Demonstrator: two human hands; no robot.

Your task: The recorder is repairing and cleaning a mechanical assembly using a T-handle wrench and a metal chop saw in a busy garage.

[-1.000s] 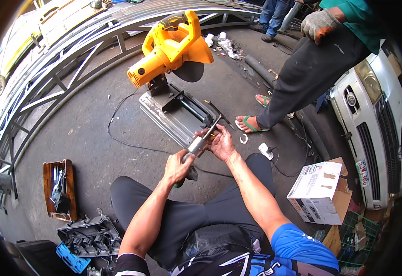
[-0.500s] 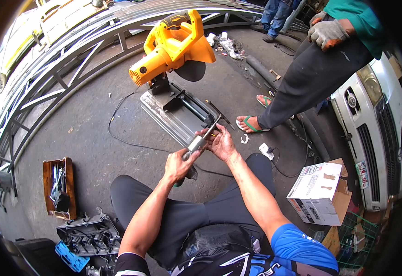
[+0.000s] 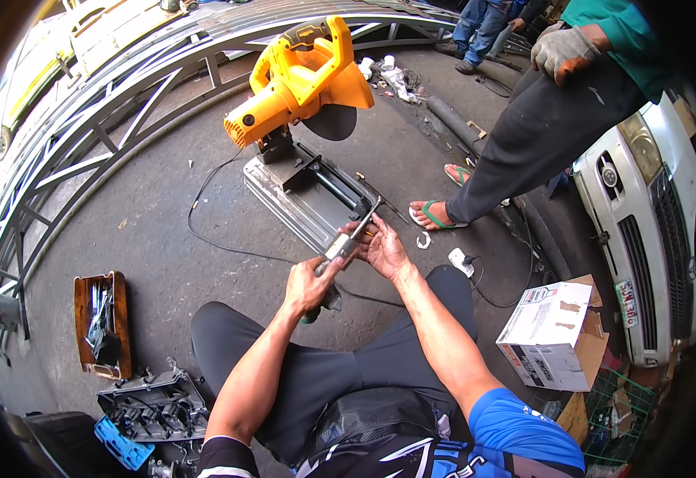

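Note:
A yellow chop saw [image 3: 304, 84] stands on the floor ahead of me, its head raised over a long grey metal base [image 3: 280, 203]. My left hand [image 3: 308, 285] is closed around the lower part of a silver metal piece [image 3: 338, 246] at the near end of the base. The fingers of my right hand [image 3: 384, 248] curl around the upper end of that piece, beside a thin bent rod [image 3: 374, 213]. Beneath my left hand a dark object with a green part shows; I cannot make out what it is.
A co-worker's sandalled foot [image 3: 434, 214] is right of the saw. A cord [image 3: 198, 227] loops leftward. At left lie a wooden tool box [image 3: 129, 327] and a black engine part [image 3: 156, 408]. To the right are a carton [image 3: 543, 334] and a white vehicle [image 3: 631, 207]. Steel trusses [image 3: 109, 139] curve behind.
Both my hands keep almost the same place, with the bent rod's tip shifted very slightly. The co-worker's gloved hand has turned a little, and a farther person's hand has come into view.

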